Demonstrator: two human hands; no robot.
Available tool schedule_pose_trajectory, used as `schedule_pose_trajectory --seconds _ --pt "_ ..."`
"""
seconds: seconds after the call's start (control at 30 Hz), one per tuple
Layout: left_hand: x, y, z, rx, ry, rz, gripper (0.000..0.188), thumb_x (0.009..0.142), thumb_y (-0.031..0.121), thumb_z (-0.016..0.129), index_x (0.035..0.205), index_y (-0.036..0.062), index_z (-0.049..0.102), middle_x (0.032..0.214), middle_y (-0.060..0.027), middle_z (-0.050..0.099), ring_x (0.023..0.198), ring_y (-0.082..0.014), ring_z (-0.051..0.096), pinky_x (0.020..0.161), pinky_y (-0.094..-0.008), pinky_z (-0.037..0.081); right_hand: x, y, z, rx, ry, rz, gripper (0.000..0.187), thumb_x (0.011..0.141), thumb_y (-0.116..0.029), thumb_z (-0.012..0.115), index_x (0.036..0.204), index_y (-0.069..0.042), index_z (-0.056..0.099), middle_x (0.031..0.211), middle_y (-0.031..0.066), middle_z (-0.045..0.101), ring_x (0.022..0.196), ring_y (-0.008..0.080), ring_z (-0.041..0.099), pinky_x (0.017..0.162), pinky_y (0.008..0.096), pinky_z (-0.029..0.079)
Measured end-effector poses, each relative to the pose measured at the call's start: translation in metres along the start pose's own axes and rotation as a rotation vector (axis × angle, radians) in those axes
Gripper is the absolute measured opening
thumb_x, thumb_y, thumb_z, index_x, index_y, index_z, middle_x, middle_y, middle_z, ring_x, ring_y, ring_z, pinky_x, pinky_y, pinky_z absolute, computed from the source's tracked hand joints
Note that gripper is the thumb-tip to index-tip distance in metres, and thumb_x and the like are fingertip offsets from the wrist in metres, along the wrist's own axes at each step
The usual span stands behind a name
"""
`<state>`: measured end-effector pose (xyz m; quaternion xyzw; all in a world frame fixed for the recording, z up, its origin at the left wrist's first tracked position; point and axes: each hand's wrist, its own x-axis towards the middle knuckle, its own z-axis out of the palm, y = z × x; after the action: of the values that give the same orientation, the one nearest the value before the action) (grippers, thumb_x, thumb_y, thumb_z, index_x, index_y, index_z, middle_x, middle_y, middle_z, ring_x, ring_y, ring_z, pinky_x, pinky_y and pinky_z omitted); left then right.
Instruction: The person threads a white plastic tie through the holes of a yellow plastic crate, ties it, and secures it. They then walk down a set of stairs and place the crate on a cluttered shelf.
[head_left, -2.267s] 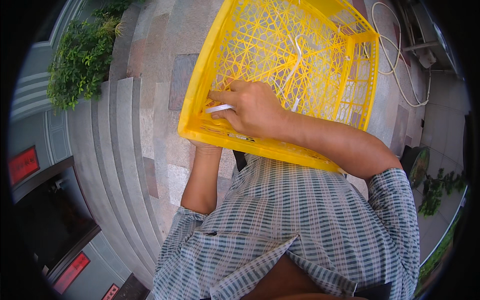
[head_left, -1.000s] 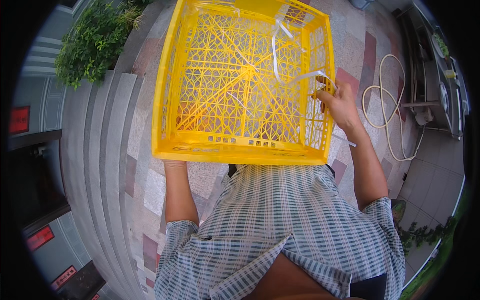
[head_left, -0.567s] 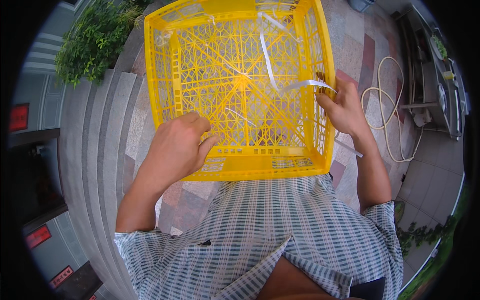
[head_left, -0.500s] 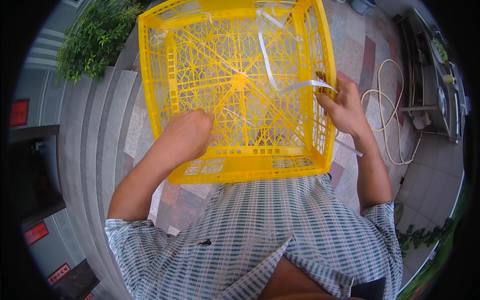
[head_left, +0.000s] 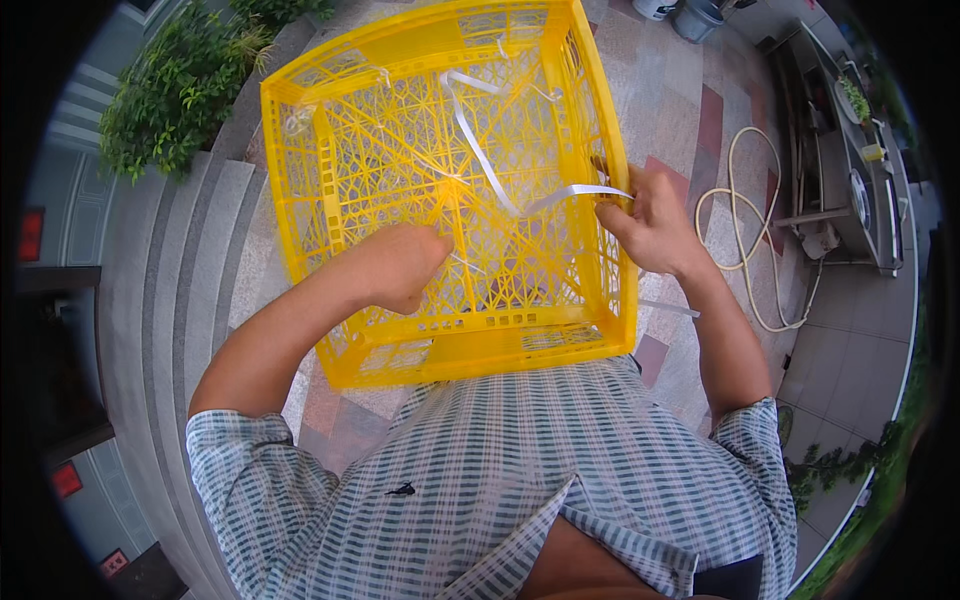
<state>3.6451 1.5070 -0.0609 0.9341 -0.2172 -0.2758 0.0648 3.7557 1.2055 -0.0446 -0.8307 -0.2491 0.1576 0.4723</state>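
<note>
Your left hand (head_left: pixel 405 265) has slid inward over the crate (head_left: pixel 480 350) at 12 o'clock, curled, its grip hidden, your right hand (head_left: pixel 655 222) pinches the 3 o'clock side, and the strip (head_left: pixel 480 155) lies inside, so you're likely not done.

Left head-worn fisheye camera, upright, looking steeply downward and forward from above the wearer's checked shirt (head_left: pixel 480 470). A yellow plastic mesh crate (head_left: pixel 480 348) appears close in front of and below the lens, spanning the centre and upper field. Wide coverage bends the stone steps (head_left: pixel 180 250) at left; near the dark circular rim, what is apparently a doorway (head_left: pixel 50 350) is poorly resolved.
</note>
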Motion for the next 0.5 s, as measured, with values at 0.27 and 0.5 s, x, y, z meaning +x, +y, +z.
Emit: schedule_pose_trajectory --seconds 0.27,0.5 --pt "0.003 0.031 -0.026 -0.034 0.157 -0.049 0.04 0.081 0.025 0.082 0.102 -0.0054 0.066 0.098 -0.0232 0.069 0.095 -0.0423 0.07 0.081 -0.0501 0.059 0.004 0.025 -0.002 0.01 -0.018 -0.073 0.025 0.087 -0.008 0.062 0.104 0.009 0.067 0.074 0.0089 0.066 0.067 0.0127 0.059 0.059 0.0338 0.048" --pt "0.039 0.063 -0.012 -0.046 0.582 0.136 0.076 0.088 0.039 0.076 0.138 -0.0123 0.051 0.149 -0.035 0.041 0.14 -0.0488 0.041 0.115 -0.0521 0.039 -0.003 0.01 -0.009 0.035 -0.111 0.023 0.046 0.091 -0.003 0.062 0.135 0.011 0.057 0.104 0.0044 0.068 0.093 0.009 0.059 0.08 0.0277 0.05"
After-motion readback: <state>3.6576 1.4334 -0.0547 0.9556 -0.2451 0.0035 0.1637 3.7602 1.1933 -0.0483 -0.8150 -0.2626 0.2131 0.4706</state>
